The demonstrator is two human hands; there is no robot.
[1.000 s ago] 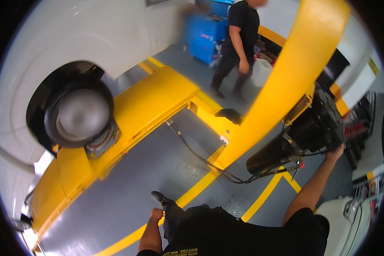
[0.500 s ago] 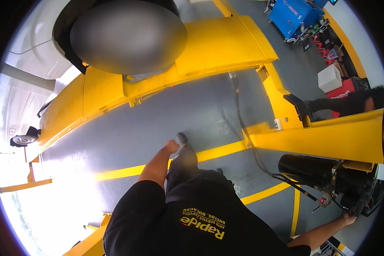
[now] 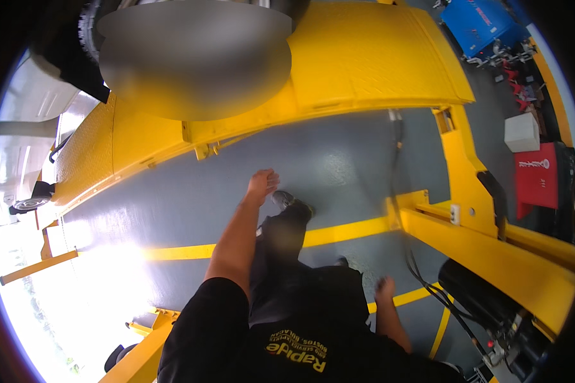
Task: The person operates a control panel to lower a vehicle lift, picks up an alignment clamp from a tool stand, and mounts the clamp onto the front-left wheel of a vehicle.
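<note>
My left hand (image 3: 263, 183) hangs in front of me over my stepping leg, fingers apart and holding nothing visible, short of the yellow lift runway (image 3: 338, 57). Lower right, my right hand (image 3: 384, 288) is small and blurred, so its fingers are unclear; it is away from the black cylinder power unit (image 3: 466, 290), which sits below a yellow lift beam (image 3: 492, 255). A dark hose (image 3: 415, 268) runs down past that beam to the unit. A white vehicle (image 3: 29, 115) stands on the runway, with a blurred patch over part of its wheel area.
Blue wheeled machine (image 3: 476, 25), white box (image 3: 521, 133) and red case (image 3: 534, 175) line the right wall. Yellow painted lines (image 3: 326, 235) cross the grey floor (image 3: 332, 159). A yellow post (image 3: 144, 357) stands at lower left, near a bright opening.
My right hand has left the power unit and swung inward. My left hand has moved forward and opened. The view turned downward; the other person has gone out of view.
</note>
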